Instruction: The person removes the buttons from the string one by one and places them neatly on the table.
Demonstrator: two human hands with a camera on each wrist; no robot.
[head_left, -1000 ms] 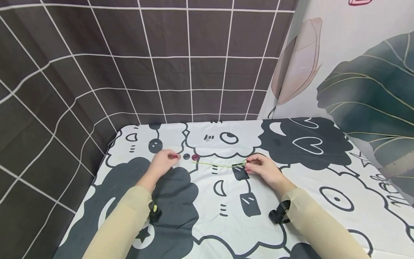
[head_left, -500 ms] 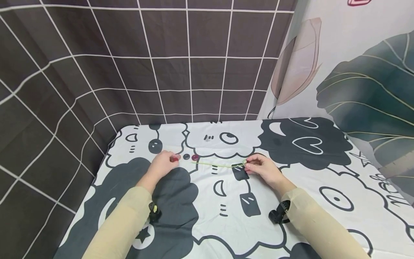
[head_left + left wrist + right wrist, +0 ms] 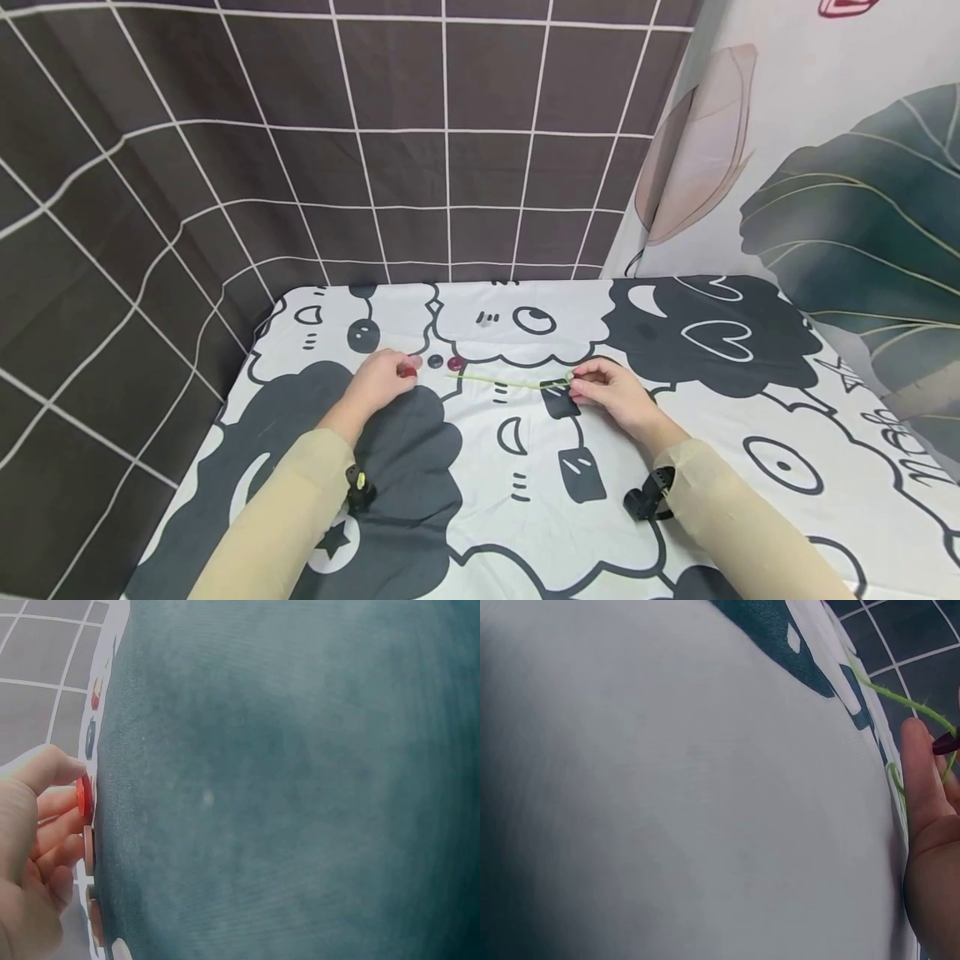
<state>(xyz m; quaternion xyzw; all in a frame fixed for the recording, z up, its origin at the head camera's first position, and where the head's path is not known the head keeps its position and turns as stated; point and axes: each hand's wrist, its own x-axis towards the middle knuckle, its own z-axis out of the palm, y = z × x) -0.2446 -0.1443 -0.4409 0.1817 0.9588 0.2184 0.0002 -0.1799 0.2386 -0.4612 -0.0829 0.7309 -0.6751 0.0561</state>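
My left hand (image 3: 375, 382) pinches a round red button (image 3: 85, 796) between thumb and fingers, just above the patterned cloth. To its right lie a dark grey button (image 3: 435, 361) and a dark red button (image 3: 455, 363). In the left wrist view, brownish-pink discs (image 3: 89, 851) sit edge-on beneath the curled fingers. My right hand (image 3: 613, 393) pinches one end of a thin light-green string (image 3: 510, 384) together with a small dark red piece (image 3: 946, 744), mostly hidden by the fingers. The string stretches left across the cloth, its free end near the dark red button.
A black-and-white cartoon cloth (image 3: 517, 533) covers the table. Behind it hangs a dark grid-patterned curtain (image 3: 480, 167), with a leaf-print curtain (image 3: 862, 208) at the right. Each wrist wears a small black camera (image 3: 643, 500).
The red button in my left hand has turned and dipped slightly between the fingers. My right hand and the string hold the same place. The head view has shifted slightly.
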